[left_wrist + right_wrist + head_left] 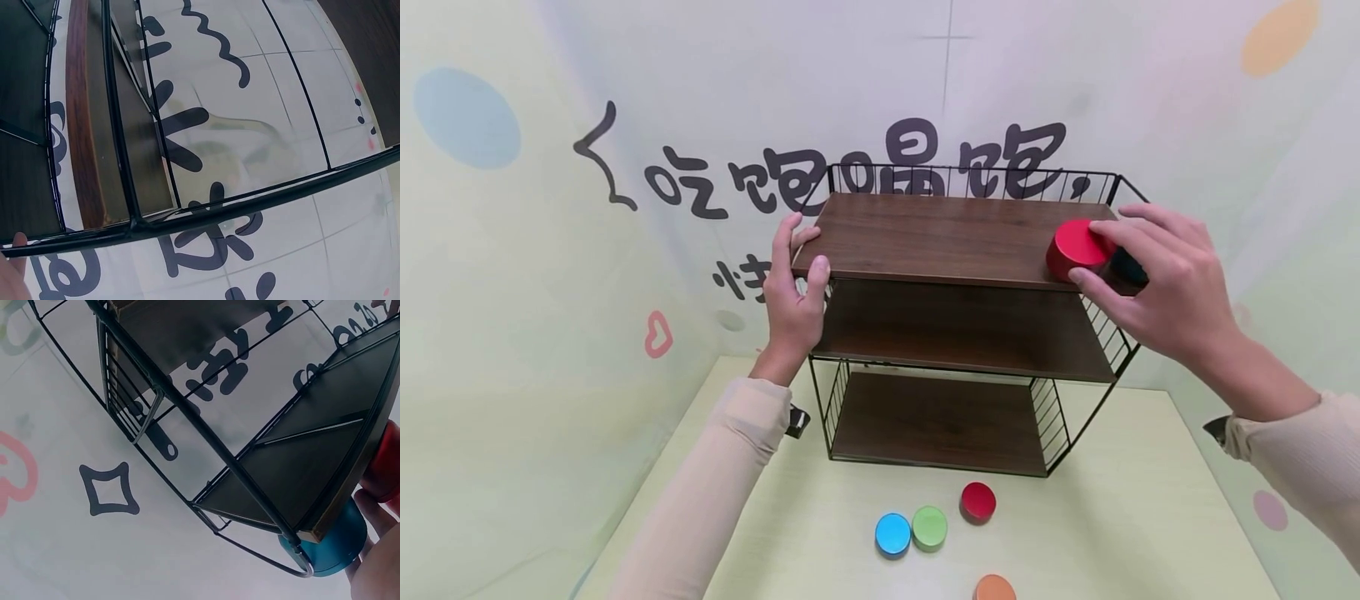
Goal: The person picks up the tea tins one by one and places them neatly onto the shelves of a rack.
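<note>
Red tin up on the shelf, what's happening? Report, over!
Right hand grips red tin at top shelf right end, dark teal tin under its fingers. Left hand holds shelf's left edge. Nothing in the way.

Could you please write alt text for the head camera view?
A right hand holds a red tin and a dark teal one on a three-tier wire shelf's top board, whose left end the left hand grips. Blue, green, red and orange tins sit on the table.
</note>
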